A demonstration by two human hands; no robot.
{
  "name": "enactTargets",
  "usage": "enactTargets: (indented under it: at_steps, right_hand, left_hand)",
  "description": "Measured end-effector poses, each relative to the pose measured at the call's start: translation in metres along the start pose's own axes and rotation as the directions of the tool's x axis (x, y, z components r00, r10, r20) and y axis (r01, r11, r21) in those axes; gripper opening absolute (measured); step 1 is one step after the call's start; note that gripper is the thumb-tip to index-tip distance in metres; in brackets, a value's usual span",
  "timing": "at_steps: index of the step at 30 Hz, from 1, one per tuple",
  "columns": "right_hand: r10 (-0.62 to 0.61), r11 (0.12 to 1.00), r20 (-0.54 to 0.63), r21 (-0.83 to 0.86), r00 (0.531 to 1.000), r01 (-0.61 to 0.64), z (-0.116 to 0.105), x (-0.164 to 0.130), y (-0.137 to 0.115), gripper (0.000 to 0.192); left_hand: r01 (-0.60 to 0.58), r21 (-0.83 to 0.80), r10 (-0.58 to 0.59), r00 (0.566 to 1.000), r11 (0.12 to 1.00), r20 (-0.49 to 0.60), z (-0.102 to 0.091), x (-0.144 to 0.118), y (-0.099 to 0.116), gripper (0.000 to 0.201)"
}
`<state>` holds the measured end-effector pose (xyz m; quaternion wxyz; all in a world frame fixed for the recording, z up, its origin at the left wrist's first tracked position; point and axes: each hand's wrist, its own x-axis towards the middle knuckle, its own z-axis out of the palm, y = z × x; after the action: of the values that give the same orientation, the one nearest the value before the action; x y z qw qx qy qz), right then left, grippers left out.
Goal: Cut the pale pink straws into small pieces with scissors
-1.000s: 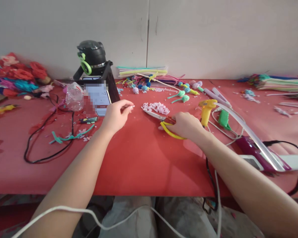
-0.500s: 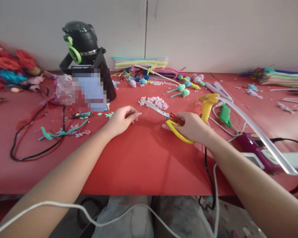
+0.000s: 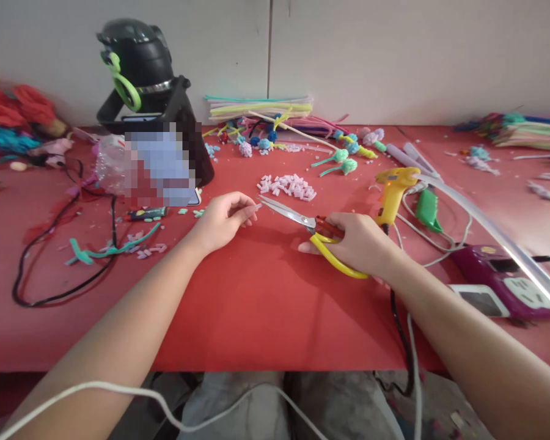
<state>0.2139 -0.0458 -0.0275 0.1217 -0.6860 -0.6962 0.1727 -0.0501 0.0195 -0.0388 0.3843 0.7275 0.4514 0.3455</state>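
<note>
Between the thumb and forefinger of my left hand (image 3: 227,221) is a short pale pink piece of pipe cleaner (image 3: 258,207), mostly hidden by the fingers. My right hand (image 3: 360,241) grips scissors (image 3: 297,217) with red and yellow handles. Their blades point left, tips close to the pink piece, and look nearly closed. Just beyond the blades lies a loose pile of cut pale pink pieces (image 3: 286,186). Green pompom shapes on stems (image 3: 341,160) rest farther back.
A yellow glue gun (image 3: 393,192) with a long clear stick stands right of my right hand, near a purple power strip (image 3: 488,269). At left are a large black bottle (image 3: 190,143), a blurred phone and a looped black cord (image 3: 41,300). Pipe cleaner bundles (image 3: 261,107) line the wall.
The scissors have swung left and down off the pile, so their tips are now near my left fingers. My left hand keeps its pinch. The whole view has shifted slightly.
</note>
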Motion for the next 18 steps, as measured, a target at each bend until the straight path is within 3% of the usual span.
enactTargets:
  at_steps: [7,18]
  right_hand:
    - [-0.017,1.000,-0.012,-0.015,1.000,0.017,0.000,0.002,0.002,0.065]
    - [-0.041,0.999,-0.009,0.013,0.999,0.041,0.002,0.004,0.003,0.060]
  left_hand:
    - [-0.080,0.087,0.081,0.997,0.993,0.000,-0.004,0.005,0.000,0.026]
    - [-0.097,0.128,0.107,0.992,0.987,-0.070,-0.011,0.001,0.004,0.022]
